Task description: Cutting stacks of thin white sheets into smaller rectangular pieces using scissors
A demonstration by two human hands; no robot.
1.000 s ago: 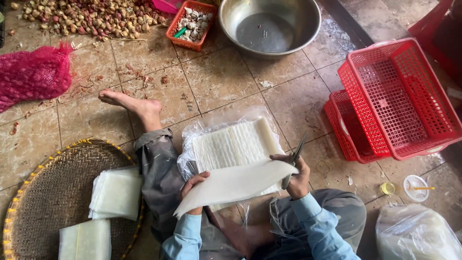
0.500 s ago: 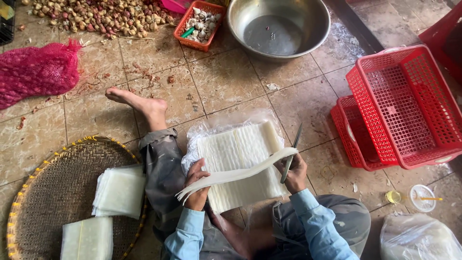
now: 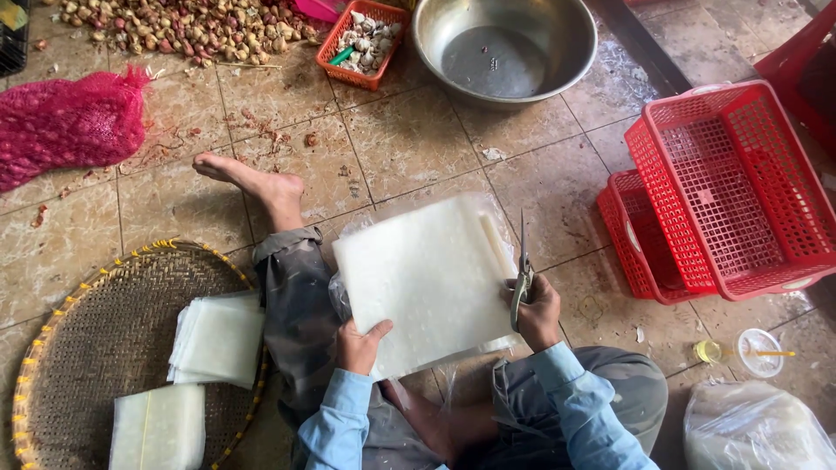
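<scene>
Setting: tiled floor (image 3: 409, 148), person seated on it, one bare foot (image 3: 252, 183) stretched out.
Left hand (image 3: 359, 345): thumb and fingers pinch the near edge of a large translucent white sheet (image 3: 422, 278), held flat over the lap.
Right hand (image 3: 535, 312): closed round scissors (image 3: 522, 274), blades pointing up at the sheet's right edge; whether they are biting in cannot be told.
Done: two stacks of cut squares (image 3: 216, 339) (image 3: 158, 428) lie on the woven tray (image 3: 87, 305).
Left: the held sheet is uncut; more sheets seem to lie beneath it.
Surroundings: red baskets (image 3: 723, 183), steel bowl (image 3: 505, 48), shallots (image 3: 174, 30), pink net bag (image 3: 65, 126).
</scene>
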